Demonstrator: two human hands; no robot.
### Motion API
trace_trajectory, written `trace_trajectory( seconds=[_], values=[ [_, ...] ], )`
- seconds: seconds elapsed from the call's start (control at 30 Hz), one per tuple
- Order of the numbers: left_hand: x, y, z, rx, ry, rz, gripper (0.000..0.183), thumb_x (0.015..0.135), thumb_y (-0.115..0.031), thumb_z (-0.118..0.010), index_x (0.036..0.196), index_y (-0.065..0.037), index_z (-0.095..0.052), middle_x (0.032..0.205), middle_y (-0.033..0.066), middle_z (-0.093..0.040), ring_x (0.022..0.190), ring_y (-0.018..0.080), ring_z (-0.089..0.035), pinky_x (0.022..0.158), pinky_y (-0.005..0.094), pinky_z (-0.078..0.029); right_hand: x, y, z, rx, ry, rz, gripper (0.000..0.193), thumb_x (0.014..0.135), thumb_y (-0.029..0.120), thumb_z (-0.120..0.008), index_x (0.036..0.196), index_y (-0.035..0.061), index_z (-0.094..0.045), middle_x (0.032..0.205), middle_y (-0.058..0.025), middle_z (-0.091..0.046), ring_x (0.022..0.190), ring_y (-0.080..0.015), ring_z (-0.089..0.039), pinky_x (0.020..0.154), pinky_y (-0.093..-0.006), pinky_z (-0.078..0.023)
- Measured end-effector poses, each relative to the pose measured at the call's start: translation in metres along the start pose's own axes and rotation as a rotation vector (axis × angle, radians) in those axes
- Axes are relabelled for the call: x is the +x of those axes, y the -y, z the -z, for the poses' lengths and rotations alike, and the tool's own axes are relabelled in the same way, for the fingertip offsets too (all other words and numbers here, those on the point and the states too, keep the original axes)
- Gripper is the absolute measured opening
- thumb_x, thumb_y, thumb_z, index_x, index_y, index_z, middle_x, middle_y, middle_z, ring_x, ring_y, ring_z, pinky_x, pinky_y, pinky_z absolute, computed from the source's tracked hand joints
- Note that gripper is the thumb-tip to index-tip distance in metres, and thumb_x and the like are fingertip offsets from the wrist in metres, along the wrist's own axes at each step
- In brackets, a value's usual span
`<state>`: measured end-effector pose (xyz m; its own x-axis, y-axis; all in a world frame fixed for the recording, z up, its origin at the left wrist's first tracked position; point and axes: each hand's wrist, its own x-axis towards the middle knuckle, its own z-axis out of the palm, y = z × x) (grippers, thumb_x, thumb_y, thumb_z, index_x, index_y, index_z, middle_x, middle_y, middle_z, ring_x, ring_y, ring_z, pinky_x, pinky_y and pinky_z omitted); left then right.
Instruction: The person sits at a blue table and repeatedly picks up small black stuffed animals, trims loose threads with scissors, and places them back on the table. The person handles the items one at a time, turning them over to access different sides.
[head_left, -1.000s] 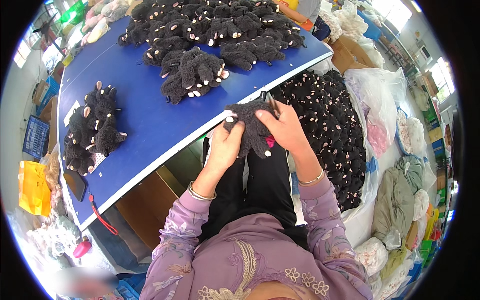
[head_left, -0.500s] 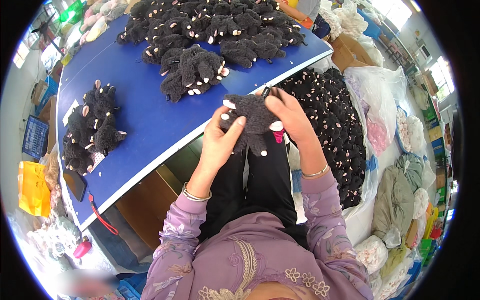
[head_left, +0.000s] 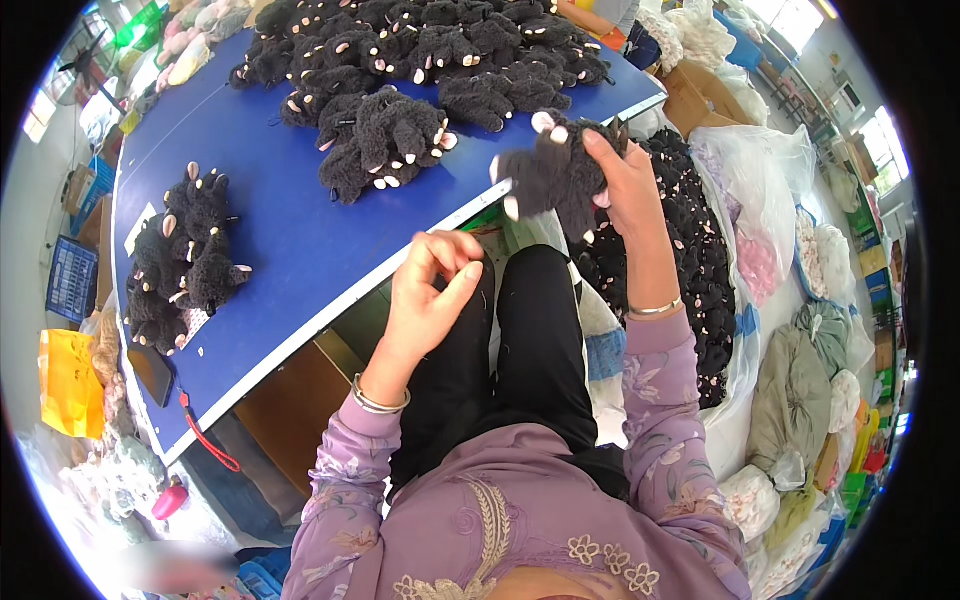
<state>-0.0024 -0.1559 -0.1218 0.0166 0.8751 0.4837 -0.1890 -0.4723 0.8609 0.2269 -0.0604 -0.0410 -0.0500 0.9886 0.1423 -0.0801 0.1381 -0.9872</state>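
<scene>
A small black plush toy point(head_left: 556, 172) with pale pink ears and feet hangs from my right hand point(head_left: 630, 185), whose fingers and thumb are closed on its side. It is tilted and slightly blurred, beyond the blue table's near edge and over the heap of similar toys on the right. My left hand point(head_left: 432, 295) is above my lap near the table edge, apart from the toy. Its fingers are loosely curled with the thumb apart, and nothing shows in them. Several matching plush toys point(head_left: 385, 140) lie piled on the blue table point(head_left: 300, 235).
A smaller group of black toys point(head_left: 205, 235) sits at the table's left. Right of my legs, a large bag point(head_left: 690, 300) is full of black toys. A dark flat object point(head_left: 150, 375) with a red strap point(head_left: 205, 435) lies at the table's left corner. Clear plastic bags point(head_left: 760, 200) stand farther right.
My right hand has carried the plush toy up and to the right. My left hand has let go of it and stays near the table edge.
</scene>
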Motion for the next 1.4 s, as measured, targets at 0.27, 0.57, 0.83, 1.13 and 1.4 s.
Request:
trace_trajectory(
  seconds=[0.27, 0.57, 0.83, 1.13, 1.4],
  values=[
    [0.02, -0.011, 0.003, -0.169, 0.296, 0.426, 0.059, 0.084, -0.024, -0.07, 0.131, 0.002, -0.047, 0.113, 0.0082, -0.061, 0.097, 0.0142, -0.058, 0.086, 0.0291, -0.047, -0.027, -0.014, -0.019, -0.097, 0.237, -0.015, 0.017, 0.09, 0.018, -0.063, 0.093, 0.0014, -0.063, 0.068, 0.0036, -0.057, 0.048, -0.002, -0.043, 0.042, -0.018, -0.032],
    [0.025, -0.013, 0.011, -0.39, 0.661, 0.635, 0.036, 0.09, -0.023, -0.063, 0.114, 0.005, -0.06, 0.106, 0.0115, -0.066, 0.096, 0.0192, -0.063, 0.086, 0.0308, -0.05, -0.034, -0.01, -0.029, -0.23, 0.388, 0.024, 0.025, 0.086, 0.019, -0.067, 0.096, -0.0034, -0.063, 0.084, -0.0031, -0.064, 0.076, -0.007, -0.055, 0.07, -0.026, -0.048],
    [0.012, -0.013, -0.019, 0.281, 0.479, 0.525, 0.022, 0.093, -0.017, -0.057, 0.08, 0.0, -0.06, 0.065, 0.0036, -0.058, 0.061, 0.0121, -0.053, 0.059, 0.0312, -0.043, -0.028, -0.016, -0.04, -0.285, 0.159, 0.051, 0.025, 0.087, 0.02, -0.063, 0.083, -0.0051, -0.062, 0.072, -0.0006, -0.061, 0.067, -0.0057, -0.051, 0.061, -0.0252, -0.045],
    [0.007, 0.005, -0.001, -0.278, 0.214, 0.521, 0.022, 0.098, -0.017, -0.049, 0.094, 0.001, -0.059, 0.074, 0.0057, -0.061, 0.067, 0.0129, -0.056, 0.065, 0.0267, -0.047, -0.008, -0.02, -0.036, -0.043, -0.112, -0.058, 0.024, 0.092, 0.025, -0.058, 0.081, 0.0034, -0.062, 0.056, 0.0075, -0.043, 0.045, 0.0, -0.031, 0.042, -0.0192, -0.024],
    [0.005, 0.01, -0.012, 0.057, 0.156, 0.498, 0.019, 0.095, -0.01, -0.045, 0.092, 0.003, -0.058, 0.077, 0.0062, -0.062, 0.069, 0.0146, -0.058, 0.066, 0.0277, -0.048, -0.066, -0.006, -0.07, -0.567, 0.318, 0.307, 0.013, 0.083, 0.012, -0.069, 0.089, 0.0038, -0.061, 0.07, -0.0023, -0.062, 0.06, -0.0088, -0.06, 0.053, -0.0276, -0.048]
  ],
)
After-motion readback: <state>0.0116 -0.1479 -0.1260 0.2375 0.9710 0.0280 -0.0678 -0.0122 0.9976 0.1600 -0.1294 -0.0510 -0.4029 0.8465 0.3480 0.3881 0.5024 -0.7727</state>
